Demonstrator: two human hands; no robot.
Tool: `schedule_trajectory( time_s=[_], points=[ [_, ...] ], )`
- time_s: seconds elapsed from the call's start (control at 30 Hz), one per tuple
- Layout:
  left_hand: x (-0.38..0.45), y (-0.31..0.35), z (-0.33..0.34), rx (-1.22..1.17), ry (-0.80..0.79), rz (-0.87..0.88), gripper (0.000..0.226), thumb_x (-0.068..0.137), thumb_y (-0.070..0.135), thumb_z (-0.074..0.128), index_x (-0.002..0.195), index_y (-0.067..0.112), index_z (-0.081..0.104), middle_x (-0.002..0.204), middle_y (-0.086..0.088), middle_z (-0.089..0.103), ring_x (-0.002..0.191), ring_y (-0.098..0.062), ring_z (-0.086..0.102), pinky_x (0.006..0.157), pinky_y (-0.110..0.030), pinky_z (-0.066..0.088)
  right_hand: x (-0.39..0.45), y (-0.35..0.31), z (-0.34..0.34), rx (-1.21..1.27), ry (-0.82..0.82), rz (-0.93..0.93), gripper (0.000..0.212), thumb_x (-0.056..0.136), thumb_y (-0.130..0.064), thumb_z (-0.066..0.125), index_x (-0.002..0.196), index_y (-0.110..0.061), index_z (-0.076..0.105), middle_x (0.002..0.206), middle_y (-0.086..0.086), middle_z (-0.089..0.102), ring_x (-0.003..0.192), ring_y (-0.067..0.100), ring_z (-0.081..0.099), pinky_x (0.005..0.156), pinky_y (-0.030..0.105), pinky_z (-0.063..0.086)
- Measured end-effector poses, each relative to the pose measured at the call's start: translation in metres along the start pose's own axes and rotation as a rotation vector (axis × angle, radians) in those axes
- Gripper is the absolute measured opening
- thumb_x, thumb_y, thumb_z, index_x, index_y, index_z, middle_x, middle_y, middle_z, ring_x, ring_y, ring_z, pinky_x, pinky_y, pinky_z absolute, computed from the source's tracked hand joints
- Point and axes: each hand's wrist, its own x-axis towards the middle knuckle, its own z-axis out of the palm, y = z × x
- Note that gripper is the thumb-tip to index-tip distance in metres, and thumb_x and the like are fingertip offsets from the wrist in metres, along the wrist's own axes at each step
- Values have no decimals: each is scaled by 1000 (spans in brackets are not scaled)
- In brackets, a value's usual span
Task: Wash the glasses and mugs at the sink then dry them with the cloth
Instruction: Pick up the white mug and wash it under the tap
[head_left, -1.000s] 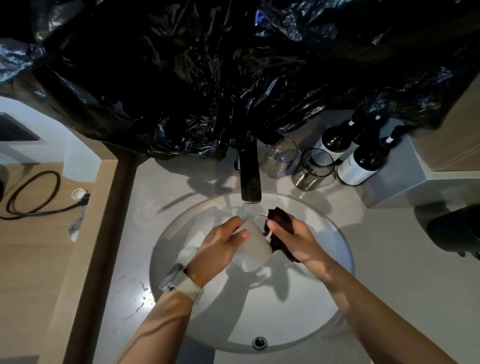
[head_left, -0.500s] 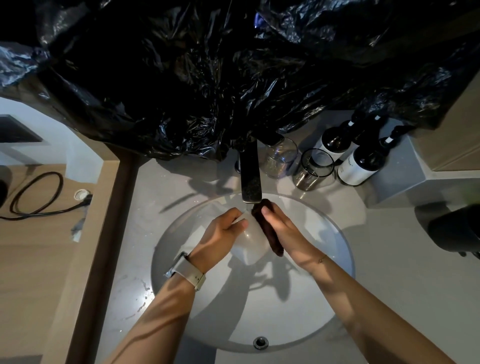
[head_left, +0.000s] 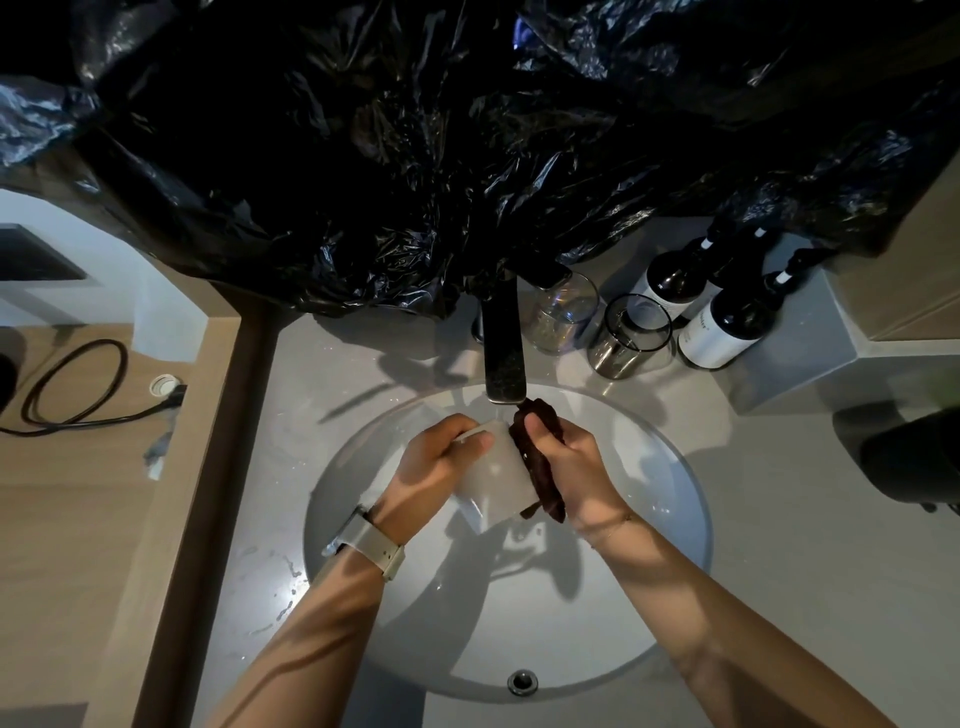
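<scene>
A white mug (head_left: 496, 480) is tilted over the round sink basin (head_left: 670, 530), just below the black tap (head_left: 503, 358). My left hand (head_left: 434, 465) grips the mug from the left, fingers curled over it. My right hand (head_left: 566, 462) holds a dark brown cloth (head_left: 540, 467) and presses it against the mug's right side. Two clear glasses stand behind the basin, one (head_left: 563, 312) right of the tap and one with a dark rim (head_left: 628, 338) further right.
Two dark bottles (head_left: 722, 322) with white labels stand at the back right on the grey counter (head_left: 805, 545). Black plastic sheeting (head_left: 415, 156) hangs over the back. A dark object (head_left: 914, 457) sits at the right edge. A cable (head_left: 72, 395) lies on the wooden surface at left.
Both hands and the mug shifted up toward the tap. The cloth moved from the mug's mouth to along its right side.
</scene>
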Motion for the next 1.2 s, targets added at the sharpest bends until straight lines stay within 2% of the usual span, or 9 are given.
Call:
schedule_trajectory(
  time_s=[0.17,0.27,0.33,0.4,0.7,0.8,0.9,1.07,1.2],
  points=[
    [-22,-9,15,-488,333,-162,54,83,55,66,119,17,52,97,6,58,87,-7,59,75,-27,50,-3,15,21,206,156,-33,24,98,-29,54,93,-7,64,76,9,62,65,21,61,59,31,54],
    [-31,-22,25,-628,152,-463,63,82,77,50,127,34,51,120,7,63,110,-13,58,95,-40,43,-9,21,29,192,219,-129,34,99,-34,53,96,-1,62,78,9,62,72,19,59,69,31,49],
    [-30,-27,27,-768,50,-568,68,80,79,48,123,29,65,117,-4,70,97,-15,64,84,-34,45,-12,24,31,212,253,-158,38,100,-33,51,100,3,61,81,9,63,74,18,60,70,27,50],
    [-27,-27,28,-816,11,-536,74,80,79,50,124,23,69,111,-5,71,83,-13,63,80,-29,45,-13,24,30,229,286,-173,36,100,-31,50,106,3,61,85,7,65,80,16,62,74,25,50],
    [-14,-13,51,-903,130,-399,64,93,65,41,130,18,64,123,-10,70,116,-22,65,111,-44,42,-24,33,7,265,155,-193,45,95,-44,51,111,-3,61,98,21,68,92,38,65,85,56,51],
    [-6,-18,52,-1074,121,-410,76,91,67,45,139,9,55,136,-20,59,131,-33,53,116,-48,34,-27,29,-12,127,30,-211,33,94,-40,54,93,-8,64,79,6,69,77,23,66,79,39,51],
    [-1,-24,51,-1168,111,-465,79,92,68,41,143,8,48,139,-22,56,126,-35,54,111,-49,39,-31,17,-32,97,-133,-172,25,95,-31,58,95,-8,67,84,3,72,78,16,68,75,27,51],
    [3,-30,42,-1050,115,-446,56,98,55,40,124,10,62,110,-16,72,94,-28,69,72,-36,59,-17,-4,-62,119,-8,-31,39,91,-46,63,115,-16,63,107,25,68,87,49,65,70,44,48],
    [8,-21,33,-1046,70,-505,55,96,54,44,113,6,64,94,-18,67,73,-32,59,56,-34,51,-1,-23,-56,133,-54,134,52,98,-49,40,120,-7,62,105,31,66,77,44,60,61,42,53]
  ],
)
